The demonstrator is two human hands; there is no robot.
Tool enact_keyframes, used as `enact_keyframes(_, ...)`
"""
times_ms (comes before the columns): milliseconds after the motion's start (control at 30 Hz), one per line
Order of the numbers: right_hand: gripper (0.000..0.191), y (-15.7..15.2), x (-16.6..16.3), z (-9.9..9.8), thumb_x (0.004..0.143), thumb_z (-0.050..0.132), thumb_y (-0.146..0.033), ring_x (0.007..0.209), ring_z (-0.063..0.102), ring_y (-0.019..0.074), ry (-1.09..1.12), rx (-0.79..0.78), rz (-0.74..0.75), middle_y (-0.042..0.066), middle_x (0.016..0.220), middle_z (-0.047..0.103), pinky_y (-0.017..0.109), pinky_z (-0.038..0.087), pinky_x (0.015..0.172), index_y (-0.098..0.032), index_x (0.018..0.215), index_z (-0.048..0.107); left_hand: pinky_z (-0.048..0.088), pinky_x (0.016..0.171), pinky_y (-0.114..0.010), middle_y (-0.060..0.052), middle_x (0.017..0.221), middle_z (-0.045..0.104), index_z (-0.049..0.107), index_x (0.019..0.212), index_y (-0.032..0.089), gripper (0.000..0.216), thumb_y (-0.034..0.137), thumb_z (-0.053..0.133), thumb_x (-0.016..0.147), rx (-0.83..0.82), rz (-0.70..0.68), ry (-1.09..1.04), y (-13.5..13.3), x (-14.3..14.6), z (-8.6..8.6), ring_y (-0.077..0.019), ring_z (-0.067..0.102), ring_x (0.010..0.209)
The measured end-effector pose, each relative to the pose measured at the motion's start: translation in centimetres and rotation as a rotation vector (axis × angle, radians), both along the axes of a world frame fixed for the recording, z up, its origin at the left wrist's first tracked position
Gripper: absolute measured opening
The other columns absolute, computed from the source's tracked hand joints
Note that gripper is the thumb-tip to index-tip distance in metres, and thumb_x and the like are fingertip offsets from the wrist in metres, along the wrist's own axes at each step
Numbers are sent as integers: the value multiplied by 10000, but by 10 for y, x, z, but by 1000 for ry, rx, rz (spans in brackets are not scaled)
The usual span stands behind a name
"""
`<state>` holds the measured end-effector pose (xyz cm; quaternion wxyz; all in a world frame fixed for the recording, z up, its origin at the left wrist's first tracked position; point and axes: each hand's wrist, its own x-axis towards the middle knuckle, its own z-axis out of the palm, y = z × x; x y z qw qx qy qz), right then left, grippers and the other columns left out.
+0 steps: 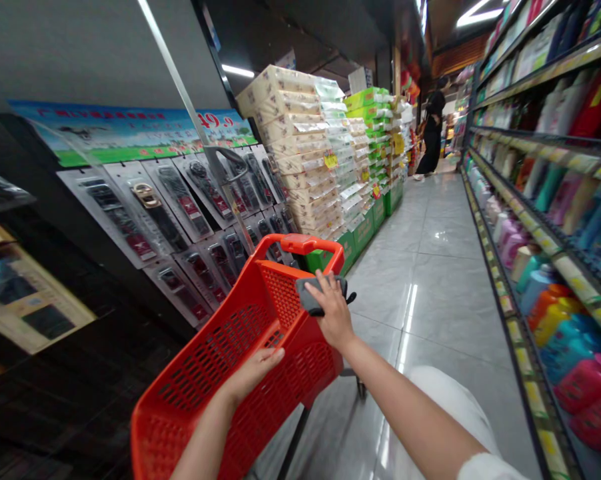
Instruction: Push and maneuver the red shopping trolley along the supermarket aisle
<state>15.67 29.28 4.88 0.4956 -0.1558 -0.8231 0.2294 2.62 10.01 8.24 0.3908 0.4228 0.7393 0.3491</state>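
A red plastic shopping cart (215, 360) with slotted sides stands tilted in view in front of me. My right hand (334, 312) presses a folded dark grey cloth (310, 297) against the cart's upper edge near its handle (300, 244). The fingers of that hand are spread over the cloth, and a small black loop sticks out at the cloth's right end. Lower down, my left hand (253, 375) is at the cart's near side rim, its fingers closed there and partly hidden. The bare inside of the basket shows between the slotted walls.
Packaged belts (165, 200) hang on a display at the left, beside boxed goods (35, 300). Stacked tissue packs (300, 153) line the aisle beyond. Shelves of bottles (555, 313) run along the right. A person in black (433, 130) stands far down the tiled floor (430, 280).
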Motion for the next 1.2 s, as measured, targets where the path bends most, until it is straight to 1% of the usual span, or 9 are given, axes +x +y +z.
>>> enact_keyframes(133, 751, 4, -8, -7, 844, 497, -89, 1527, 54, 268, 101, -172, -107, -8, 1659, 75, 539, 248, 1202, -342, 1523, 301, 347, 1140, -437, -120, 1278, 670, 686, 1197, 145, 854, 826, 386, 778, 61, -38, 2, 18, 6, -2, -299, 541, 1273)
enact_keyframes(333, 674, -48, -18, -30, 820, 493, -38, 1528, 22, 268, -10, -79, 37, -47, 1643, 166, 512, 239, 1214, -355, 1415, 498, 106, 1240, -358, -97, 1549, 402, 472, 1449, 122, 909, 762, 187, 871, 113, 48, 182, 32, 5, -12, -209, 194, 1504)
enact_keyframes(500, 766, -10, -18, -13, 825, 416, -56, 1506, 197, 203, 142, -221, -96, 2, 1651, 130, 399, 337, 1172, -306, 1536, 281, 197, 1223, -389, -120, 1435, 549, 584, 1350, 122, 880, 787, 318, 839, 103, 39, 45, 28, 14, -4, -258, 376, 1432)
enact_keyframes(633, 625, 14, -4, -1, 881, 378, -138, 1487, 257, 239, 251, -147, -228, 61, 1601, 302, 480, 325, 1158, -269, 1491, 386, 402, 1100, -445, -136, 1237, 692, 706, 1150, 115, 759, 750, 468, 809, 88, -20, -168, 29, 23, 1, -309, 591, 1221)
enact_keyframes(833, 509, 32, 8, 15, 957, 401, -269, 1466, 292, 251, 612, -136, -354, 74, 1583, 328, 541, 260, 1180, -287, 1466, 412, 426, 1045, -429, -104, 1098, 737, 738, 1030, 129, 714, 757, 511, 777, 153, -18, -181, 28, 20, -4, -303, 624, 1107)
enact_keyframes(900, 511, 29, -1, 4, 954, 438, -319, 1489, 238, 251, 532, -203, -250, 64, 1606, 283, 533, 236, 1195, -288, 1463, 420, 415, 1038, -417, -87, 1029, 745, 747, 972, 140, 690, 758, 508, 779, 154, 2, -126, 26, 22, -3, -290, 632, 1033)
enact_keyframes(1000, 550, 9, -25, -40, 942, 455, -408, 1507, 190, 245, 375, -459, -46, 64, 1624, 239, 509, 228, 1206, -270, 1472, 408, 421, 1001, -411, -74, 942, 737, 745, 918, 137, 702, 777, 499, 771, 155, 45, -31, 22, 26, 1, -280, 614, 979)
enact_keyframes(1100, 625, -17, -47, -89, 924, 457, -477, 1491, 243, 244, 407, -768, -44, 108, 1599, 292, 485, 223, 1213, -202, 1481, 384, 437, 961, -403, -76, 887, 727, 743, 944, 137, 710, 777, 480, 783, 153, 50, -37, 17, 30, 2, -279, 607, 969)
enact_keyframes(1200, 650, -24, -57, -97, 931, 422, -505, 1422, 383, 246, 472, -958, -71, 148, 1524, 418, 475, 269, 1193, -157, 1478, 371, 441, 945, -405, -83, 855, 720, 741, 977, 144, 682, 746, 464, 817, 143, 33, -90, 13, 32, 0, -280, 607, 968)
